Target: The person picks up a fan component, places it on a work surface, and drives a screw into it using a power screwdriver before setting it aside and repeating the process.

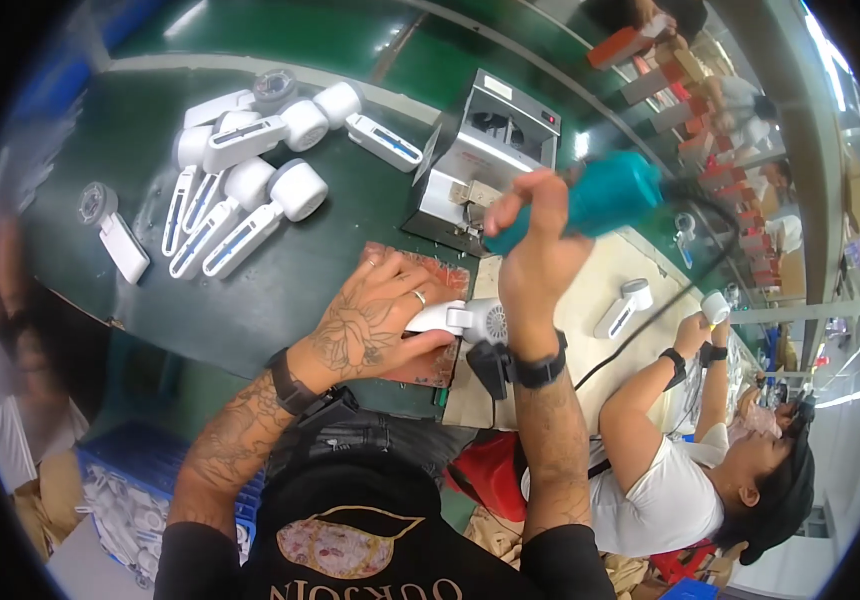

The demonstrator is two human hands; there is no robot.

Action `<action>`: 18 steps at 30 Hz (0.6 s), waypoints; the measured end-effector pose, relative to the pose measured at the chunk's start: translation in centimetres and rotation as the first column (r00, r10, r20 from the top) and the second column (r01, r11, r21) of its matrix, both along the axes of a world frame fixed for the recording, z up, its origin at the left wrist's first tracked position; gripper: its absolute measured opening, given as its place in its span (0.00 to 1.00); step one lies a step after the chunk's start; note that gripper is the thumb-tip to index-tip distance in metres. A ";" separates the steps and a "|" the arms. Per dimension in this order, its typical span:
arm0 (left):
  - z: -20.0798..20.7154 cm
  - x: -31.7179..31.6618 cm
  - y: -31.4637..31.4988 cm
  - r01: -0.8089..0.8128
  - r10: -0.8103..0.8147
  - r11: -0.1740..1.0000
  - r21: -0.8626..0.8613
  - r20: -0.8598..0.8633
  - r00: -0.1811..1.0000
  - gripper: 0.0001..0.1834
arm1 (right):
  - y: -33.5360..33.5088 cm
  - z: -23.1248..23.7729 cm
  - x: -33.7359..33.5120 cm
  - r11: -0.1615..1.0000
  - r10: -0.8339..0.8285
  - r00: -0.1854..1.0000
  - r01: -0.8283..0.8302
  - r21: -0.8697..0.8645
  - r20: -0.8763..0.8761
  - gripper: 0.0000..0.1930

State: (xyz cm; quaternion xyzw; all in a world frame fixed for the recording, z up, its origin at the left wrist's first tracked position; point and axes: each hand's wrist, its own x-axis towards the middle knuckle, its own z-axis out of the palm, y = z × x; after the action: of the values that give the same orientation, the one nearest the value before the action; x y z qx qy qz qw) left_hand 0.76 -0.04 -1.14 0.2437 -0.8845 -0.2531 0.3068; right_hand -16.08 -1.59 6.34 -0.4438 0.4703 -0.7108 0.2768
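My left hand (365, 320) lies over a white handheld fan (488, 320), its fingers and thumb closed round the handle. The fan's round slotted head sticks out to the right. Beneath them is a worn red mat (447, 272). Raised above the bench, my right hand (540, 260) grips a teal electric screwdriver (615, 195) with a dark cable at its rear. The front end points left, close to a grey metal screw feeder (510, 115). My fingers hide part of the tool, and its tip cannot be made out.
Several white fans (250, 185) lie piled on the green bench (320, 250) at the left. Another fan (625, 305) rests on the pale board (570, 350). To the right, a co-worker (650, 480) holds a fan. A blue crate (160, 455) of white parts stands lower left.
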 end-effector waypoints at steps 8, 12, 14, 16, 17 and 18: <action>0.4 -0.3 0.1 -0.004 0.004 1.000 0.026 0.005 1.000 0.25 | 5.8 -0.1 -0.3 0.997 0.069 0.997 -0.069 0.021 -0.036 0.28; 0.3 -0.2 0.2 -0.010 0.010 1.000 0.015 0.017 1.000 0.24 | 5.8 -0.7 -0.4 0.997 0.071 0.997 -0.070 0.020 -0.018 0.28; 0.4 -0.2 0.2 -0.011 0.010 1.000 0.007 0.018 1.000 0.24 | 5.8 -0.8 -0.4 0.997 0.071 0.997 -0.071 0.011 -0.017 0.28; 0.4 -0.2 0.2 -0.009 0.009 1.000 0.001 0.018 1.000 0.24 | 5.8 -0.9 -0.4 0.998 0.067 0.998 -0.067 0.013 -0.009 0.27; 0.4 -0.2 0.2 -0.001 0.000 1.000 0.024 0.020 1.000 0.24 | 5.8 -1.1 -0.4 0.998 0.067 0.998 -0.066 0.016 -0.008 0.27; 0.3 -0.2 0.2 0.008 -0.009 0.999 0.047 0.022 1.000 0.24 | 5.8 -1.4 -0.4 0.996 0.083 0.996 -0.082 0.030 -0.015 0.26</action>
State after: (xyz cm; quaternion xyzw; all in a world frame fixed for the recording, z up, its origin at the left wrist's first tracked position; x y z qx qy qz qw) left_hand 0.58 0.16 -0.80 0.2500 -0.8827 -0.2723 0.2902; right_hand -16.50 4.20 4.97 -0.4646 0.4642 -0.6881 0.3085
